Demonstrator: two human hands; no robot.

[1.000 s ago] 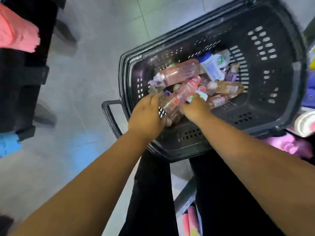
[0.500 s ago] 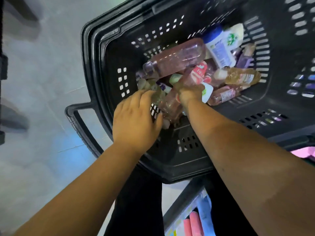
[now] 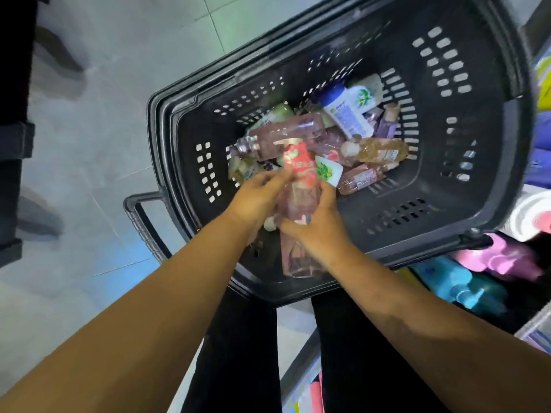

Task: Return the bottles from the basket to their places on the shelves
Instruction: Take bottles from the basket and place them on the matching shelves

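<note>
A black plastic basket (image 3: 477, 162) stands on the floor with several bottles heaped in it. Both hands are inside its near end. My right hand (image 3: 319, 225) grips a clear pink bottle with a red label (image 3: 298, 180), raised above the heap. My left hand (image 3: 256, 198) touches the same bottle from the left, fingers on its label. A second pinkish bottle (image 3: 298, 257) shows under my right wrist. Behind lie a long pink bottle (image 3: 292, 132), a white bottle with a blue cap (image 3: 346, 114) and an amber bottle (image 3: 378, 150).
Shelves on the right hold pink bottles (image 3: 501, 257), blue bottles (image 3: 459, 287) and a white roll (image 3: 530, 216). The basket's handle (image 3: 140, 216) sticks out left over grey floor tiles (image 3: 98, 120). Dark furniture (image 3: 15, 129) lines the left edge. My black-clad legs (image 3: 238, 353) stand below the basket.
The red-labelled pink bottle has been lifted up out of the heap. My left hand moved right onto it, and my right hand closed around its lower part.
</note>
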